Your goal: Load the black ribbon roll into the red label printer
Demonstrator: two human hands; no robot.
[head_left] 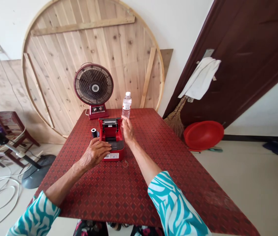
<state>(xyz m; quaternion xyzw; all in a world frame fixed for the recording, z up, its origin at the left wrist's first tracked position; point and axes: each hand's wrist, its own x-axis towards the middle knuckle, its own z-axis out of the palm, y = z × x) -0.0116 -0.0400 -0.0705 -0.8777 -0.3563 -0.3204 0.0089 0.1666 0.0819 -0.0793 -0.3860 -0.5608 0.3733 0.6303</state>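
Note:
A small red machine with a raised lid, which looks like a label printer (pixel 114 155), stands on the table with a white label on its front. My left hand (pixel 96 152) lies over its front left part, fingers stretched across the dark top. At the right edge of the upright lid (pixel 110 120), my right hand (pixel 128 131) has its fingers together and bent onto the edge; the fingertips are partly hidden. Inside the open body a dark roller shows. Left of the machine stands a small black roll with a white end (pixel 94 132).
A red patterned cloth covers the table (pixel 139 190). Behind the machine are a dark red fan (pixel 94 87) and a water bottle (pixel 126 105). A large round wooden board (pixel 92 46) leans on the wall. Right of the table are a broom (pixel 177 118) and a red basin (pixel 204 134).

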